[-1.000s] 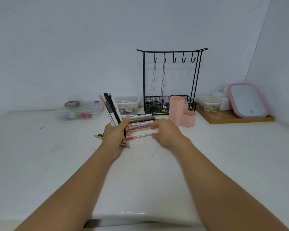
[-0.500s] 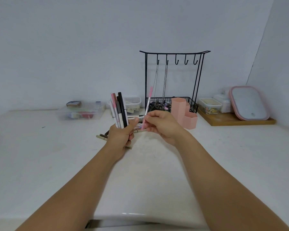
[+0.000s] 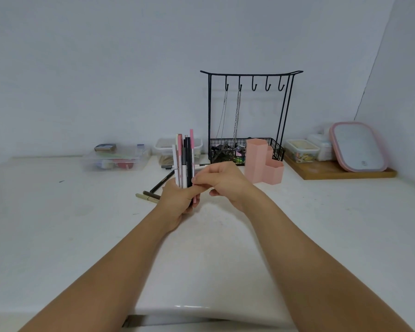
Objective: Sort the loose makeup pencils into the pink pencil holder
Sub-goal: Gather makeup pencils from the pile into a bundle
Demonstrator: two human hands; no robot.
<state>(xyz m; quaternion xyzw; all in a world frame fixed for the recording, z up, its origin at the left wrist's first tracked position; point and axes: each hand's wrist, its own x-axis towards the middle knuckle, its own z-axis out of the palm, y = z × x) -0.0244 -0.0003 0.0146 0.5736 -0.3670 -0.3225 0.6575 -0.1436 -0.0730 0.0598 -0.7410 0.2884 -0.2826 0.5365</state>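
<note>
My left hand [image 3: 177, 200] grips an upright bundle of makeup pencils [image 3: 183, 161], white, pink and black. My right hand [image 3: 222, 180] pinches a thin pink pencil [image 3: 192, 149] and holds it upright against the right side of that bundle, touching my left thumb. The pink pencil holder [image 3: 261, 161], made of stepped hexagonal cups, stands on the table just right of my hands. Loose pencils [image 3: 151, 195] lie on the table to the left of and behind my left hand; others are hidden behind my hands.
A black wire jewellery stand [image 3: 249, 116] with hooks, chains and a basket rises behind the holder. Clear plastic boxes [image 3: 115, 159] sit at the back left. At the back right, a wooden tray [image 3: 333, 171] carries small containers and a pink-rimmed mirror [image 3: 357, 146].
My right hand picked a thin pink pencil off the table, lifted it and brought it left to the bundle in my left hand. The bundle has turned more upright.
</note>
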